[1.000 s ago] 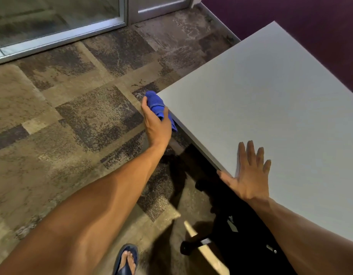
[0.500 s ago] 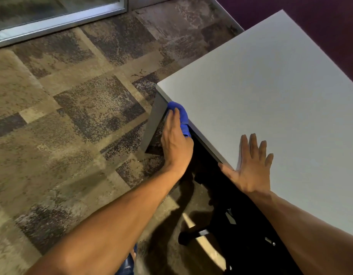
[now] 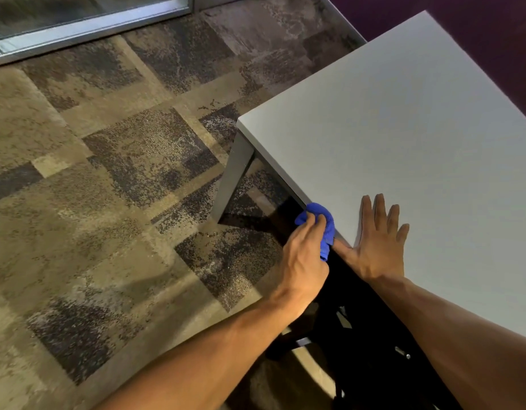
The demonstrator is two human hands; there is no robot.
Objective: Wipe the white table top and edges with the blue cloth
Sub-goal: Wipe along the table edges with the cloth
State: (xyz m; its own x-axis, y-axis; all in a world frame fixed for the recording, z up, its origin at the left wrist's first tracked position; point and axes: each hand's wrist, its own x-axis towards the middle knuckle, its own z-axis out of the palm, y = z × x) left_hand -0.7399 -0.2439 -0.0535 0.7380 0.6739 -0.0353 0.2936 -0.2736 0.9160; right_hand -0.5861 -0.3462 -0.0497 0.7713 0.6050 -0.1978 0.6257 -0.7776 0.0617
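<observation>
Left hand (image 3: 304,255) gripped the blue cloth (image 3: 322,224) against the white table (image 3: 404,128) near edge, touching the flat, open right hand (image 3: 377,241); crowding risked an unwiped patch.

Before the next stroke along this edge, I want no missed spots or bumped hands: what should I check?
1. Cloth gripped in left hand: ok.
2. Cloth pressed on table edge: ok.
3. Right hand flat, bracing the top: ok.
4. Gap between cloth and right thumb: not ok, they nearly touch.
5. Edge back toward the corner unobstructed: ok.
6. Edge already clean: cannot tell.
</observation>
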